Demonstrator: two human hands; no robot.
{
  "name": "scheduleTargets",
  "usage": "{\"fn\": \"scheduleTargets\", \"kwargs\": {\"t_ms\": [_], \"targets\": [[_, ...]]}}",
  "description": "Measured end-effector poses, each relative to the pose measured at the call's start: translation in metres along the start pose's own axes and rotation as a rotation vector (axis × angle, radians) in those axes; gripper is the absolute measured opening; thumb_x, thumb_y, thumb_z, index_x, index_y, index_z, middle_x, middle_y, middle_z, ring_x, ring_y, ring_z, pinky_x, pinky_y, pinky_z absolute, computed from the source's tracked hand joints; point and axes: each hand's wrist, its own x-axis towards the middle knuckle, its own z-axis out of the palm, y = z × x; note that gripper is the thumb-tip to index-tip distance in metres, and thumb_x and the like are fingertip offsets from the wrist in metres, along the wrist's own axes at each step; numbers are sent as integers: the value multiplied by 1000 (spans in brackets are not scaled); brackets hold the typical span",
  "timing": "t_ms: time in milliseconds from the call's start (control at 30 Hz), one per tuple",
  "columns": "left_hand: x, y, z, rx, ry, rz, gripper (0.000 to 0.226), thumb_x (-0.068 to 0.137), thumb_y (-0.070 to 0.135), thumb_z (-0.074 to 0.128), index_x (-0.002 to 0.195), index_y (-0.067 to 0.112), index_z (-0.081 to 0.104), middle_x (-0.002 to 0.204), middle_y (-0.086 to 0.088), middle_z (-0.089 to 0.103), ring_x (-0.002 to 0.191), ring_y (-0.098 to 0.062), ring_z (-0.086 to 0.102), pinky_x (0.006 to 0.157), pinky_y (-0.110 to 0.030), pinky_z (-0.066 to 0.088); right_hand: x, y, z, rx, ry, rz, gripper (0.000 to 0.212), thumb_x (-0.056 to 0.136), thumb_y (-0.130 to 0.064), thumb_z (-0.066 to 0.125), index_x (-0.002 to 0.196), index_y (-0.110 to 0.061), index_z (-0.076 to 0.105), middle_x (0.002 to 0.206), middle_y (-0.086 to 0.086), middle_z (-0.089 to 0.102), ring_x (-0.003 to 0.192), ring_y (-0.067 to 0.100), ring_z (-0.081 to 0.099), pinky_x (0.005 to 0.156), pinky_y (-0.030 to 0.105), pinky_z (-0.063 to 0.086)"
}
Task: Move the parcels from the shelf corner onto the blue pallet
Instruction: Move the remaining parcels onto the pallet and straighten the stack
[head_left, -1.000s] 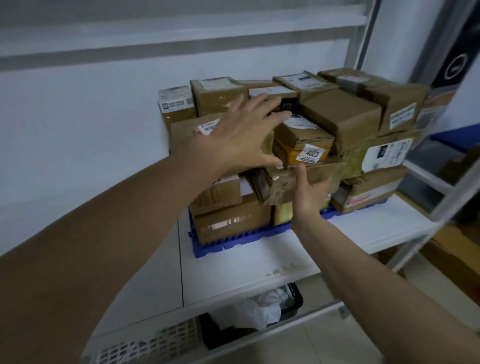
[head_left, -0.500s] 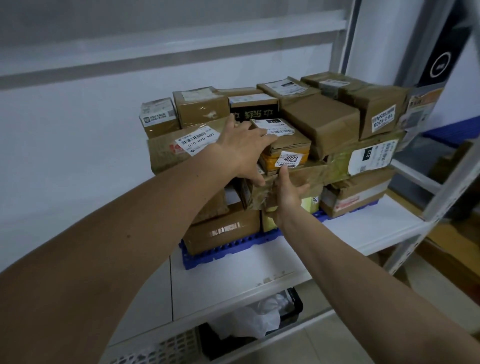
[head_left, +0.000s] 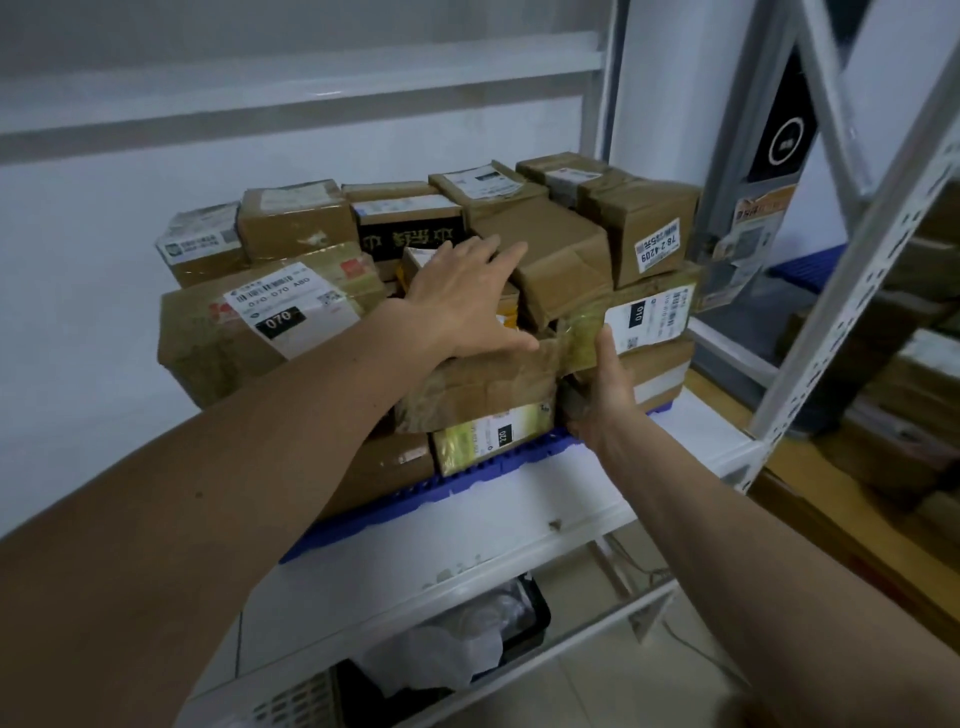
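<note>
- Parcels (head_left: 436, 291), brown cardboard boxes with taped seams and white labels, sit stacked in several layers on your blue pallet (head_left: 467, 475), which lies on the white shelf (head_left: 467, 530).
- Your left hand (head_left: 462, 301) lies flat with fingers spread and straight on top of the middle of the stack, its thumb along the upper edge of a crumpled tape-wrapped parcel (head_left: 483, 389) in the front row.
- Your right hand (head_left: 605, 395) grips that same parcel at its right end, thumb pointing up along the glossy tape, fingers wrapped out of sight behind.
- That parcel rests between your two hands, on a yellow-green parcel (head_left: 493, 436) at the pallet's front edge.
- Left of your forearm sits a large box labelled 070 (head_left: 270, 322); right of your hands, a box marked 78-2-4209 (head_left: 644, 228) tops the corner.
- Below the shelf, a black bin (head_left: 524, 613) holds white plastic.
</note>
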Motion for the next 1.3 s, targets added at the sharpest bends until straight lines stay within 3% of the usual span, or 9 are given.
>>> {"fn": "scheduleTargets", "kwargs": {"t_ms": [133,233,367,467,600,800,967,1100,1300], "targets": [[24,5,4,-44,-4,4,103,76,76,52,153,22,11,160,-4,13,146,-22,12,118,-40,10,14,-14,13,-17,49,17,106,53,-76,69,143,-28,36,140,7,49,129,32,46,107,51,38],[42,7,4,-72,18,17,88,80,75,45,147,21,29,152,-2,34,139,-22,32,114,-44,20,23,-15,21,-114,148,39,131,32,-86,64,145,-26,31,146,8,42,137,33,35,109,55,33],[61,-2,2,-79,99,-19,68,81,75,42,120,22,54,117,-1,58,101,-22,55,83,-39,45,35,-13,29,-201,190,52,136,28,-86,62,144,-22,32,142,10,44,133,35,39,107,54,35],[76,-7,-3,-94,116,-6,63,81,77,37,107,24,58,104,3,58,90,-18,54,64,-34,42,42,-10,23,-202,199,29,129,35,-83,64,143,-20,33,139,9,47,128,36,43,106,54,36],[100,-4,-11,-129,139,-53,65,82,79,30,95,24,63,89,5,59,72,-11,50,52,-28,30,63,-26,1,-205,313,-83,88,73,-69,54,142,-16,38,138,10,48,122,33,47,106,50,37],[137,7,-8,-195,209,-85,68,85,75,33,126,25,54,132,-6,52,116,-29,50,77,-36,38,111,-87,-37,-393,554,-197,75,88,-60,41,145,-11,31,145,15,38,129,36,40,107,50,34],[171,18,-9,-237,81,-121,73,84,76,32,143,34,36,150,-8,36,135,-34,33,105,-48,31,145,-135,-53,-333,296,-199,63,93,-57,35,136,-12,44,119,9,60,95,23,57,91,40,40],[201,23,-11,-278,-2,-250,97,60,94,20,142,44,33,149,-8,35,133,-36,33,104,-51,30,180,-171,-54,-361,62,-107,72,92,-61,38,148,-15,32,152,10,35,136,32,37,113,49,27],[243,28,-13,-250,-186,-339,103,47,101,16,139,56,25,158,-6,21,144,-35,16,114,-56,15,221,-180,-48,-415,-311,191,82,82,-71,49,142,-15,42,139,18,50,114,37,57,84,46,53]]}}
